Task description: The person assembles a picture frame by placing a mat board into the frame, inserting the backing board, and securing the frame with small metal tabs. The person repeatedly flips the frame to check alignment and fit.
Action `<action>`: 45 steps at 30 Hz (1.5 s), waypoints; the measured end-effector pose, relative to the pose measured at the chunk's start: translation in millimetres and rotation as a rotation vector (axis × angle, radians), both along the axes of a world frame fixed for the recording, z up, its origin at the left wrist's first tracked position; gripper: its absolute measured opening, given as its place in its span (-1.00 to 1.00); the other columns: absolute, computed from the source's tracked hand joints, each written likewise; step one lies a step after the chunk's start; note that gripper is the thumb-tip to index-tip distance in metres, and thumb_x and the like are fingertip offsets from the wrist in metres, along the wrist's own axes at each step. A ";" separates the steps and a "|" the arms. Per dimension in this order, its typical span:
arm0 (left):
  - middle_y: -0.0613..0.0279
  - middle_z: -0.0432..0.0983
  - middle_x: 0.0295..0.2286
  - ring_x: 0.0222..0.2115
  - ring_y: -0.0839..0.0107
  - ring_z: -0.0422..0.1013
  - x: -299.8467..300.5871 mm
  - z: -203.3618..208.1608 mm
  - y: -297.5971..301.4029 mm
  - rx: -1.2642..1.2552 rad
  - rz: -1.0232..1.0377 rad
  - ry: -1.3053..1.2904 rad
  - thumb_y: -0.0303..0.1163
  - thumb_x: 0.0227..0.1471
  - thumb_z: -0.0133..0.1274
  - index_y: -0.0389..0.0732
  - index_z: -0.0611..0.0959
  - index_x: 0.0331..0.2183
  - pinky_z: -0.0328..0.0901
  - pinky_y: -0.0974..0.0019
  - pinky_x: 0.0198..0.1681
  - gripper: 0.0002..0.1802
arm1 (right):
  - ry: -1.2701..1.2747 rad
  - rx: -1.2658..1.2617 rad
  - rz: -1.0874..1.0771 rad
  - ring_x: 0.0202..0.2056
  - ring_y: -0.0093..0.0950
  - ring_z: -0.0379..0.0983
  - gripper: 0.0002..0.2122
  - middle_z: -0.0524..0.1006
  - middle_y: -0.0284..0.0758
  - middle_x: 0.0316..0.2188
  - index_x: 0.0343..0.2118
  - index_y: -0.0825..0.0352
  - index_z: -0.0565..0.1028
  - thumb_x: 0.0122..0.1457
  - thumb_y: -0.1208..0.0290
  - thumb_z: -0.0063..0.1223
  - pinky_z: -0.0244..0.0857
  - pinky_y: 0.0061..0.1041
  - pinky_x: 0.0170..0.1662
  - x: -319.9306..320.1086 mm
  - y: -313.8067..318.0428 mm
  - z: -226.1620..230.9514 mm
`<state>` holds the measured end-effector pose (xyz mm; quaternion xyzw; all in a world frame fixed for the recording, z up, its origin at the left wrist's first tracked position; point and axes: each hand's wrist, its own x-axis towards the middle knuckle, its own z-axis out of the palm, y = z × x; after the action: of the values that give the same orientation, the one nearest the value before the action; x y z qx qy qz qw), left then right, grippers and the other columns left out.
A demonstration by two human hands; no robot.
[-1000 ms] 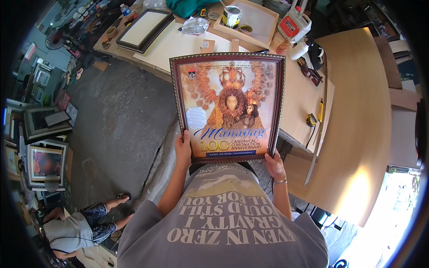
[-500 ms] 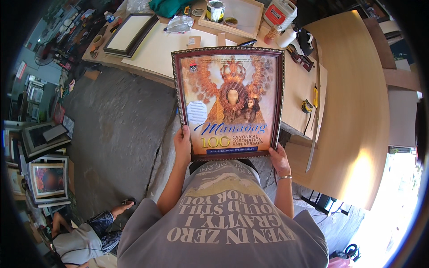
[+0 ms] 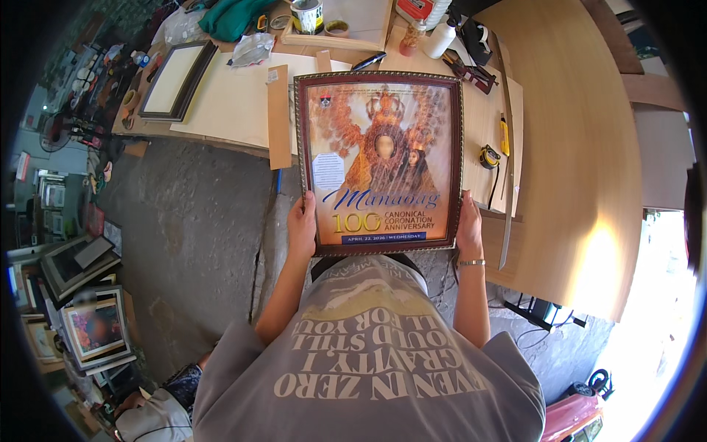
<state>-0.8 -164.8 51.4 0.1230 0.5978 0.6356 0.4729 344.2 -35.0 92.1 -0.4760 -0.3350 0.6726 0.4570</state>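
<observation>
Between my hands is a framed poster (image 3: 379, 163) with a dark reddish-brown moulding and a beaded outer edge. Its print shows crowned religious figures in orange and gold above lettering. My left hand (image 3: 300, 223) grips the lower left side of the frame, thumb at the front and the other fingers mostly hidden. On the opposite lower edge, my right hand (image 3: 469, 225) holds it the same way, a bracelet at the wrist. The frame faces up toward me, in front of my body, its top overlapping the workbench (image 3: 228, 131).
A tape measure (image 3: 489, 156), a yellow cutter (image 3: 504, 137) and a long metal ruler (image 3: 508, 214) lie at the right. Behind stand a paint can (image 3: 307, 16) and a white bottle (image 3: 440, 40). An empty-looking frame (image 3: 178, 81) rests left; a seated person (image 3: 158, 412) is low left.
My right hand has moved up from the frame's lower corner to its right side. The frame sits more level, and the view has shifted, showing a cardboard strip left of it.
</observation>
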 end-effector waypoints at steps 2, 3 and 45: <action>0.26 0.62 -0.22 -0.25 0.55 0.48 9.2 5.1 27.0 -0.016 -0.020 -0.048 -0.02 0.38 -0.02 -0.37 0.64 -0.09 0.37 0.41 -0.13 -0.48 | -0.009 -0.030 -0.052 -0.05 -0.50 0.49 -0.57 0.57 -0.29 -0.05 0.05 0.46 0.49 0.46 0.11 -0.09 0.35 -0.47 0.08 7.7 26.0 -3.1; 0.25 0.62 -0.21 -0.23 0.54 0.49 14.4 7.7 40.2 -0.003 -0.027 -0.031 0.00 0.38 -0.05 -0.37 0.64 -0.08 0.38 0.39 -0.11 -0.45 | -0.016 -0.041 -0.083 -0.09 -0.52 0.49 -0.58 0.58 -0.31 -0.09 0.03 0.45 0.50 0.45 0.10 -0.08 0.37 -0.48 0.04 11.7 38.8 -4.8; 0.14 0.58 -0.01 -0.02 0.26 0.52 75.5 91.0 392.6 0.217 -0.029 -0.252 0.24 0.35 -0.22 -0.21 0.51 0.14 0.36 0.14 0.13 -0.26 | -0.102 0.160 -0.448 -0.13 -0.61 0.32 -0.58 0.45 -0.43 -0.17 0.02 0.47 0.52 0.41 0.12 0.03 0.22 -0.57 0.00 79.6 314.4 4.4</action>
<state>74.7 227.8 142.4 0.1014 0.4598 0.6998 0.5372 423.8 279.4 96.5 -0.5340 -0.2960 0.5011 0.6133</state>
